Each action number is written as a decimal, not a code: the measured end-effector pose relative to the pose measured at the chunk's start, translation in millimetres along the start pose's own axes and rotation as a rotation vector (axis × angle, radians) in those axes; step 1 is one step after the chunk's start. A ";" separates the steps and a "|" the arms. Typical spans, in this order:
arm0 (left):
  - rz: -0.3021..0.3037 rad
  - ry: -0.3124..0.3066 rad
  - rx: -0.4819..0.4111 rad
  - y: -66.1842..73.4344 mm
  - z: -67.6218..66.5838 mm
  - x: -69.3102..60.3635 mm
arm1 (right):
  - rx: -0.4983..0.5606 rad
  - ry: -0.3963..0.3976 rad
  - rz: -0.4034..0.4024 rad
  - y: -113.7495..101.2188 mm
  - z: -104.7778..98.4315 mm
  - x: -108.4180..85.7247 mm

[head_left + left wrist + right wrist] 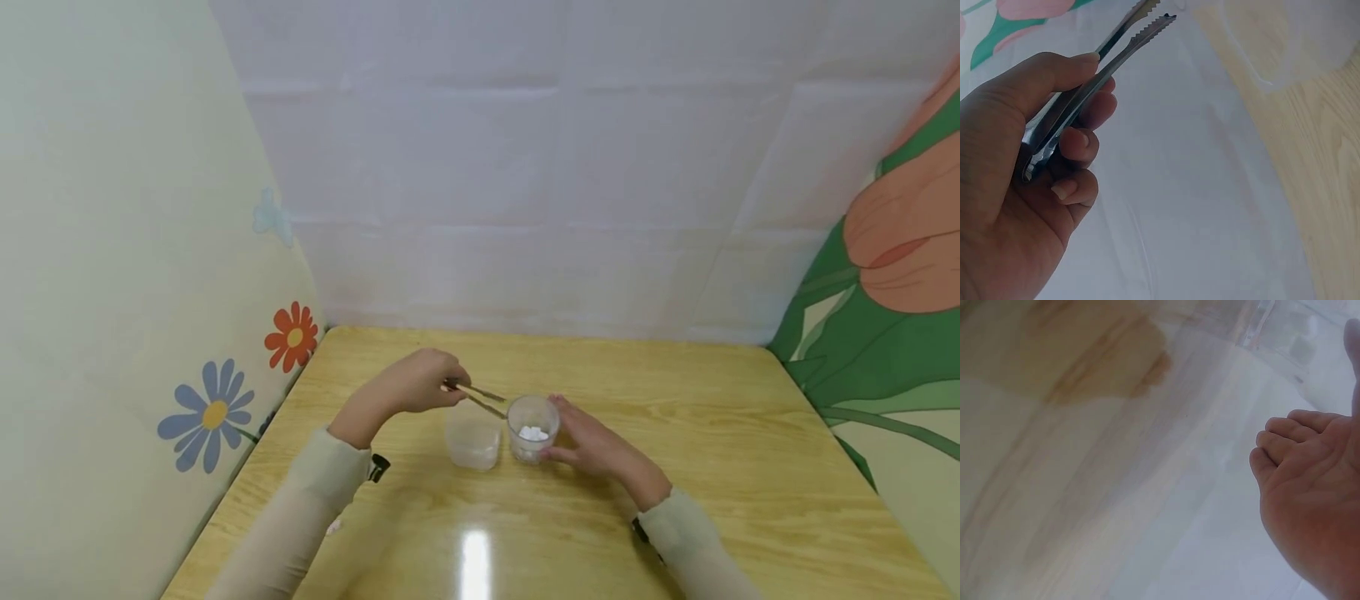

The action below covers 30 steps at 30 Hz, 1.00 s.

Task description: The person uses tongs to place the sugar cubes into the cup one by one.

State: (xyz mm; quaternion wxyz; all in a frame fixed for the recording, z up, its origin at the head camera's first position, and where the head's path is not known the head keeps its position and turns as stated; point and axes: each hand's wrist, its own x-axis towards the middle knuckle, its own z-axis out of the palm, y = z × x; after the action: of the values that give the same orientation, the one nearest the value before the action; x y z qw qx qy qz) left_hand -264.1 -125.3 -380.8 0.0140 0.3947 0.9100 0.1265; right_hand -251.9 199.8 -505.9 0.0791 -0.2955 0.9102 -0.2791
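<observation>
My left hand (423,382) grips metal tongs (1085,103) with toothed tips, seen close in the left wrist view. The tongs' arms stand slightly apart with nothing between them. In the head view their tips reach the left rim of a clear glass (533,421) with white pieces (534,433) in it. My right hand (592,442) holds the glass from the right, thumb at the front and fingers at the back. The right wrist view shows that hand (1316,475) beside clear walls; contact there is unclear. A translucent plastic tub (474,446) stands just left of the glass, below the tongs.
All of this stands on a wood-grain table (675,400). A pale sheet (487,167) covers the wall behind, with flower-printed panels (213,412) at both sides. A small pale pink thing (333,527) lies by the left forearm.
</observation>
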 end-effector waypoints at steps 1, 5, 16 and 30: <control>-0.002 0.004 0.001 -2.2 0.2 -3.5 | -0.002 0.002 -0.008 -0.1 0.3 0.0; -0.023 -0.003 0.007 -9.4 0.9 -15.1 | -0.004 0.004 -0.010 -1.4 0.4 -0.2; -0.079 -0.077 -0.017 -12.9 4.5 -25.6 | 0.000 0.008 -0.008 0.6 1.2 -0.7; -0.134 -0.134 -0.075 -13.5 20.4 -25.7 | -0.003 0.003 0.016 -2.0 0.8 -1.6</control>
State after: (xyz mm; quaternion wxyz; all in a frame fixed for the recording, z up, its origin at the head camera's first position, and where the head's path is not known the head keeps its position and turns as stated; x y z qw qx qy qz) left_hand -253.5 -148.2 -405.7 0.0981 0.3398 0.9259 0.1326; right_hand -249.3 199.0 -505.5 0.0796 -0.2878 0.9132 -0.2774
